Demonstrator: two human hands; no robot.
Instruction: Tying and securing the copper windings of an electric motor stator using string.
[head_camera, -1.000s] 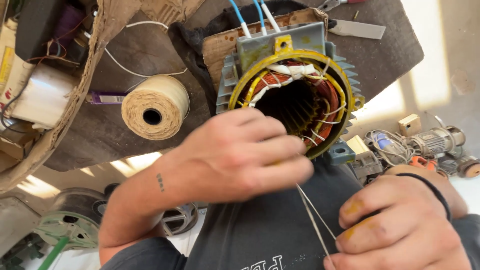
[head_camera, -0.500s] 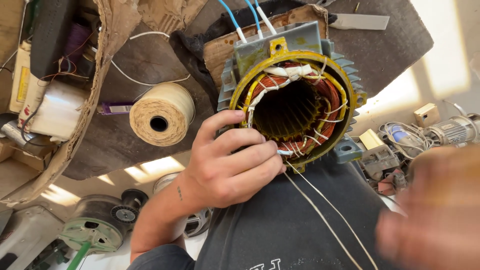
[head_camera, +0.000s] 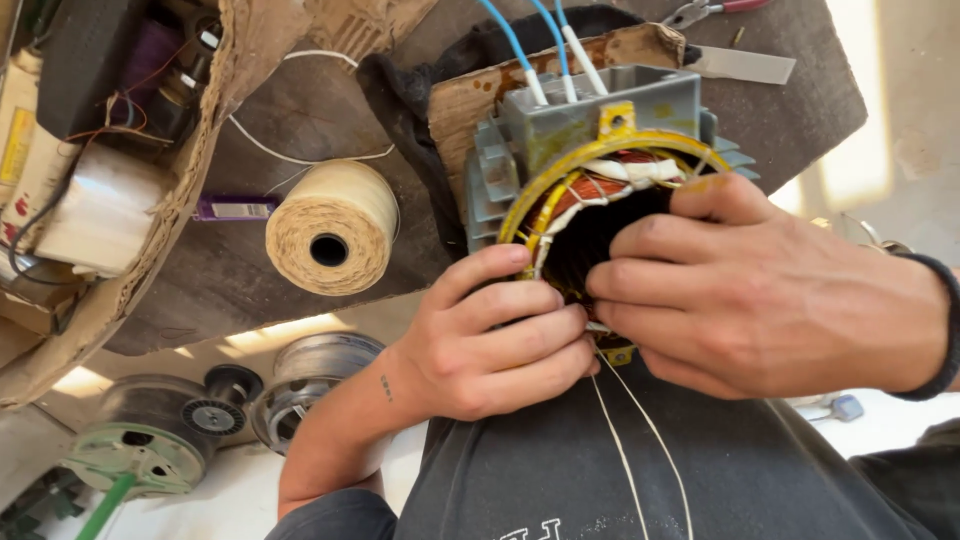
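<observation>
A grey finned motor stator with copper windings and yellow insulation rests on a brown board, its opening facing me. My left hand is curled around its lower left rim. My right hand, with a black wristband, covers the opening; the thumb presses on the top rim and the fingers reach into the bore. Two strands of thin white cord run from between my hands down over my dark shirt. Which hand pinches the cord is hidden.
A spool of cream twine lies left of the stator beside a purple lighter. Three blue leads rise from the stator's top. A torn cardboard box of parts stands at left. Motor housings lie on the floor below.
My right hand has come up from the lower right, where it pulled the cord, and now covers the stator opening. My left hand has shifted slightly lower on the rim.
</observation>
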